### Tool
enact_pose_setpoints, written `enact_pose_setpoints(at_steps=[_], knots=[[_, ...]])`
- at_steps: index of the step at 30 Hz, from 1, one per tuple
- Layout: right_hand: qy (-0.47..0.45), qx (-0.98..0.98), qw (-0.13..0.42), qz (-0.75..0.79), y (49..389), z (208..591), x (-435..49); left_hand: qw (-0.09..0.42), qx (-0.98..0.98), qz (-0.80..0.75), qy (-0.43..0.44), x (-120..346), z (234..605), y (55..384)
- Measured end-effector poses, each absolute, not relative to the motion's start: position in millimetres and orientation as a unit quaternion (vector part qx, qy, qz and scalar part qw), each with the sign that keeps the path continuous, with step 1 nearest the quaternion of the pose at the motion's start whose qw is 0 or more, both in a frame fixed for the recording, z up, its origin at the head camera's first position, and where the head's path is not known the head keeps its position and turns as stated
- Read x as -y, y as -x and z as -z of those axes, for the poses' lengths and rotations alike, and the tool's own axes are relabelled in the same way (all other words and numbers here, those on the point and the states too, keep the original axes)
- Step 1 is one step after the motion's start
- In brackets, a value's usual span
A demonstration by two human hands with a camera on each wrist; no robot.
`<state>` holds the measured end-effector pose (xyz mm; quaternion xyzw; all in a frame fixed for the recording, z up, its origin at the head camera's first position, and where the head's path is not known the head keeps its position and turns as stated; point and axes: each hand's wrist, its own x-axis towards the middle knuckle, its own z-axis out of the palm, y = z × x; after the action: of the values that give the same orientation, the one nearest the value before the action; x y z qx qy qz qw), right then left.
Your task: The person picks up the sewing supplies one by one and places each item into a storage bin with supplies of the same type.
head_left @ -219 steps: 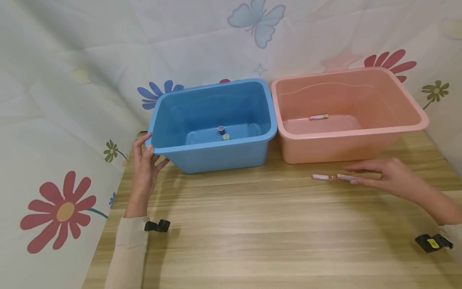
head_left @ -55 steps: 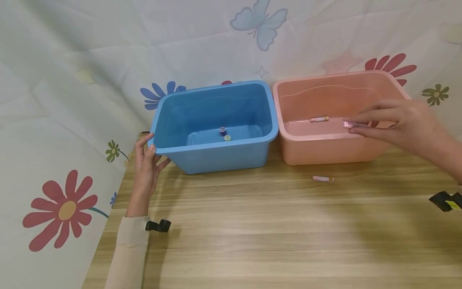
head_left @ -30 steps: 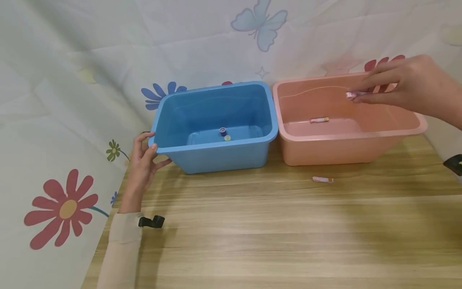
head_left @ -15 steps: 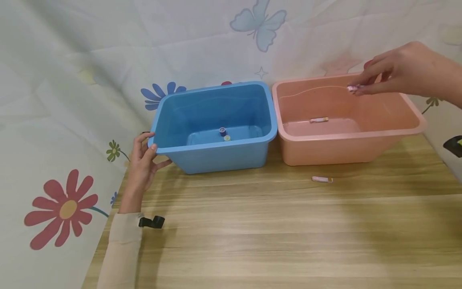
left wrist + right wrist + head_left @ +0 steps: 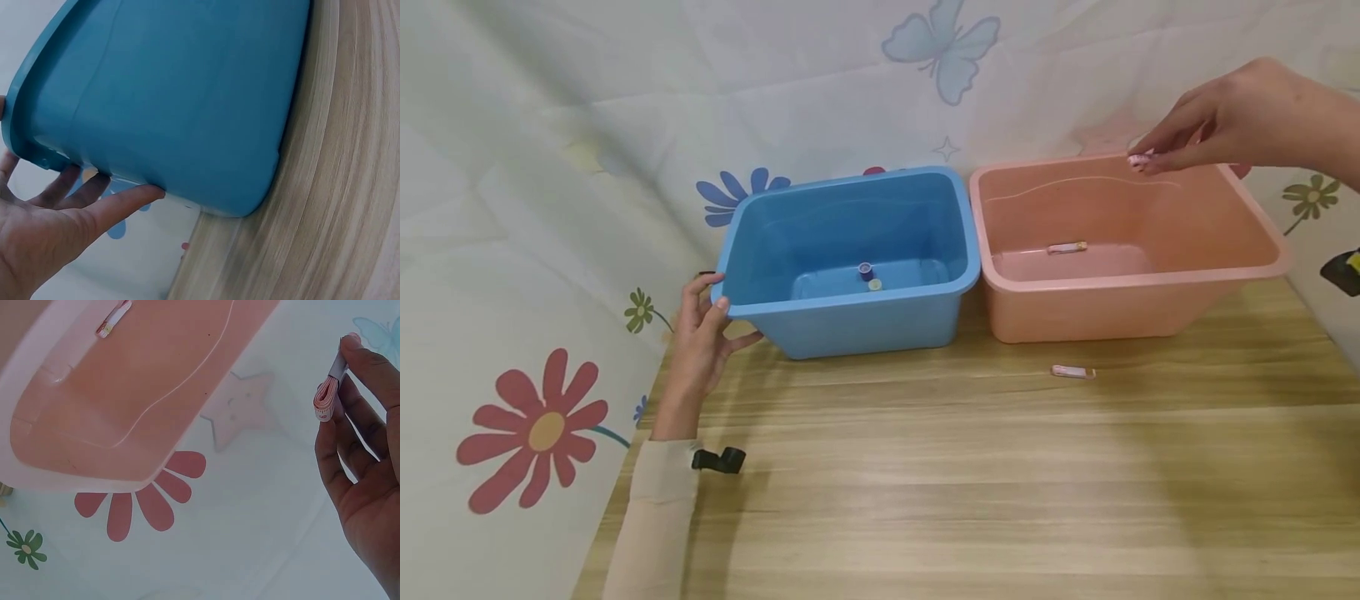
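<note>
My right hand pinches a pink folded tape measure with printed marks and a pale band round it. It is held above the back rim of the pink tub. Inside that tub lies a similar banded strip, and another pink-and-white strip lies on the table in front. With thumb and fingers, my left hand grips the left front corner rim of the blue tub. A dark blue spool-like piece and a pale green round piece sit in the blue tub.
Both tubs stand side by side at the back of the wooden table, their rims close together. Behind them and at the left hangs a white cloth printed with flowers and a butterfly.
One strip was taken from the table by my right hand and carried up over the pink tub, rising further toward its back rim. My left hand stays at the blue tub's corner.
</note>
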<state>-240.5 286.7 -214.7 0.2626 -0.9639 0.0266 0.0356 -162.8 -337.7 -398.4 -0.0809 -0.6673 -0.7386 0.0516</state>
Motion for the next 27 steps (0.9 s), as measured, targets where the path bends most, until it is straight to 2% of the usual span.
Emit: enact_pose_setpoints(at_steps=[12,27], knots=[[-0.309,0.948,0.079,-0.014,255,220,-297,0.049,0.657,0.748,0.081,337,398,163],[-0.267,0.962,0.041,-0.021,257,220,-293,0.05,0.656,0.748,0.08,338,397,162]])
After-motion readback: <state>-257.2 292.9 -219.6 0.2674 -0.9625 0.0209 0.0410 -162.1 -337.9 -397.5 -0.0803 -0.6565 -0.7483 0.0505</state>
